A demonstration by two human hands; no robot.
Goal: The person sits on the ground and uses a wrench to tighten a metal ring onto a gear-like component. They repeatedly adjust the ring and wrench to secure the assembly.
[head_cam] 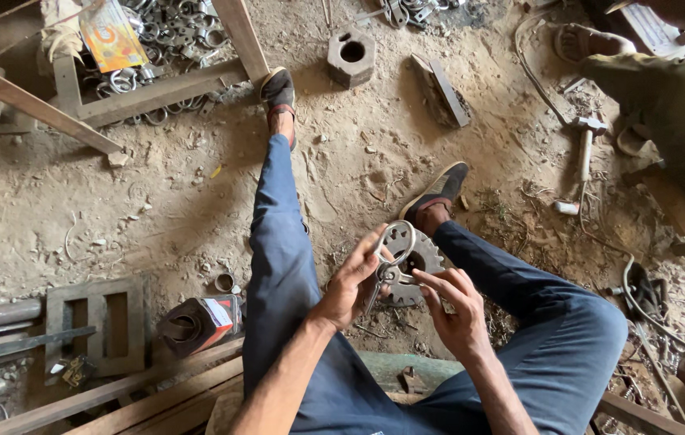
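Seated person, legs out over a dirt floor (157,201), both hands on a metal ring piece above a toothed disc.

Frame (149,93) of steel bars top left holds a pile of metal rings (173,32); a flat orange-and-yellow packet (111,36) lies on it, rectangular, glossy, label illegible. Block (94,324) with two slots lower left. Dark can (197,322) on its side beside the left knee, white and red label on its end. Hex nut (350,55) top centre. Hammer (585,141) at right, near another person's sleeve (673,105). Toothed disc (419,266) lies by the right foot. Left hand (354,282): fingers curled, pinching the ring piece (395,246) between the knees. Right hand (455,310): fingers bent, tips just beside the piece's lower end; contact unclear.
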